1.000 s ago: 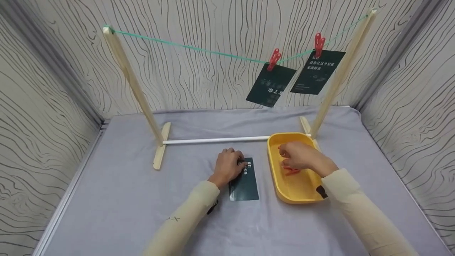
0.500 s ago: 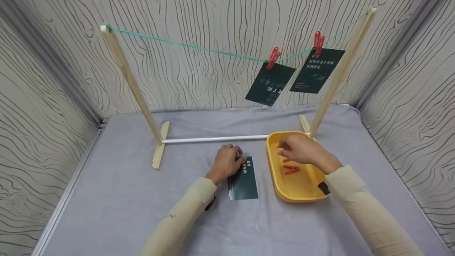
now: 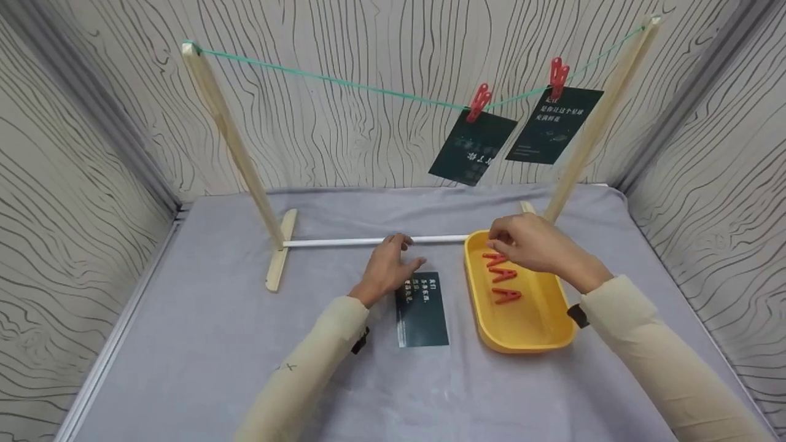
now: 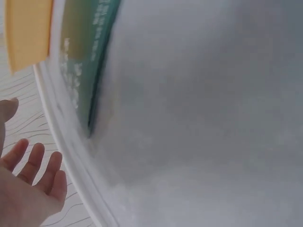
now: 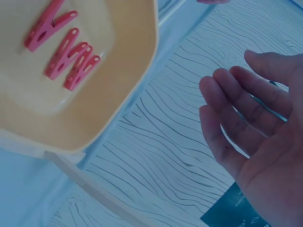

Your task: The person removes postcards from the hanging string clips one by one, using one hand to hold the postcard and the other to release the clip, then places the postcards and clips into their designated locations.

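Observation:
My left hand (image 3: 385,267) hovers beside the top end of a dark green printed card (image 3: 424,316) lying on the cloth; its fingers are spread loosely and hold nothing. In the left wrist view the same hand (image 4: 28,184) shows relaxed fingers apart from the card (image 4: 78,71). Over the far end of a yellow plastic tub (image 3: 528,325), my right hand (image 3: 540,245) is raised. Its palm faces the right wrist camera, the fingers (image 5: 236,109) bent gently around nothing. Three red clothespins (image 3: 506,297) lie in a row on the tub's bottom, left side.
Behind, a green string (image 3: 331,80) runs between two wooden posts (image 3: 227,135). Red clothespins (image 3: 480,103) hold two dark cards (image 3: 473,150) on its right part. A white rod (image 3: 331,243) joins the stand's feet. Patterned walls (image 3: 368,37) enclose the table.
My left hand has come off the card, moving slightly up and left. The right hand has drawn back from the clothespins toward the tub's far end, uncovering all three.

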A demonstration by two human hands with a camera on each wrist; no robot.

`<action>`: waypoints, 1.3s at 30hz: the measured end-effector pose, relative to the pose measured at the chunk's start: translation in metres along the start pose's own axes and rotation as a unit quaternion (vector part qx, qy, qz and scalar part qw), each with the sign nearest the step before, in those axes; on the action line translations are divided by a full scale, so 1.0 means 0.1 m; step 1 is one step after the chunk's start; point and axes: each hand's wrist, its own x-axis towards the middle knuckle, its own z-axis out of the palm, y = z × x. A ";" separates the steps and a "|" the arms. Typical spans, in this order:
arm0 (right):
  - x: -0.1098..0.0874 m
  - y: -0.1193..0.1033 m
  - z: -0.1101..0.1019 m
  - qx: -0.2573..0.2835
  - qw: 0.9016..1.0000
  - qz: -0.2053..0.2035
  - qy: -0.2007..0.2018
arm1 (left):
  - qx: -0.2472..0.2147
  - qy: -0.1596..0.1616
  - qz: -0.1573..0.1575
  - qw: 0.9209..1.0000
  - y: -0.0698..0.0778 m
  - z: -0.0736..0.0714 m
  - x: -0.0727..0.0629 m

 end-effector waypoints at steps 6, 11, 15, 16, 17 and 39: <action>0.00 -0.07 -0.11 -0.005 0.998 -0.017 0.053 | -0.038 0.005 -0.005 0.999 0.05 -0.08 0.04; -0.05 -0.09 -0.17 -0.006 0.996 -0.020 0.091 | -0.063 0.000 -0.010 0.998 0.10 -0.06 0.05; -0.07 -0.10 -0.23 -0.003 0.991 -0.039 0.129 | -0.081 0.002 -0.014 0.997 0.16 -0.07 0.09; -0.06 -0.11 -0.24 -0.002 0.989 -0.046 0.139 | -0.084 0.004 -0.016 0.996 0.17 -0.08 0.10; -0.06 -0.11 -0.26 -0.001 0.988 -0.052 0.149 | -0.085 0.007 -0.017 0.996 0.18 -0.09 0.11; -0.01 -0.16 -0.53 0.030 0.962 -0.073 0.261 | -0.111 0.032 -0.034 0.993 0.42 -0.26 0.30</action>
